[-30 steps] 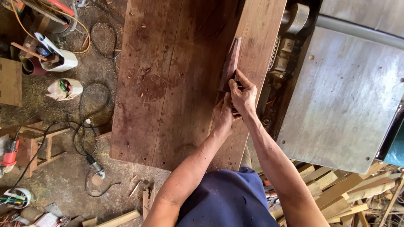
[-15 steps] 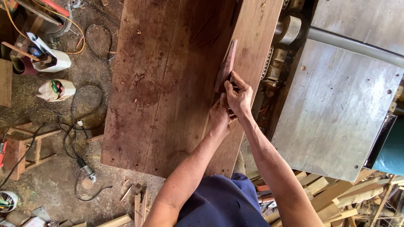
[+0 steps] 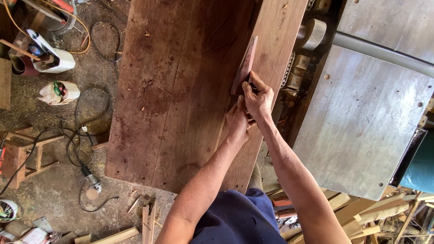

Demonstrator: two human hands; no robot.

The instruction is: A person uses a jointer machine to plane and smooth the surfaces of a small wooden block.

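Note:
A wide reddish-brown wooden board [image 3: 181,90] lies lengthwise in front of me. On its right part stands a thin, flat reddish wooden piece [image 3: 245,64], tilted on edge. My right hand [image 3: 258,98] grips the near end of that piece, thumb stretched along it. My left hand [image 3: 237,120] sits just below and touching the right hand, fingers curled against the board; what it holds is hidden. A narrower plank [image 3: 275,54] runs beside the board on the right.
A grey metal machine table [image 3: 361,113] stands to the right, with a roller and chain parts [image 3: 312,34] beside it. Left on the sawdust floor are black cables [image 3: 86,113], a small wooden stool [image 3: 22,153] and white containers [image 3: 56,92]. Wood offcuts [image 3: 384,212] pile at lower right.
The view has shifted slightly, so the board sits a little lower and further left in the picture. Both hands stay together on the thin wooden piece at the same spot.

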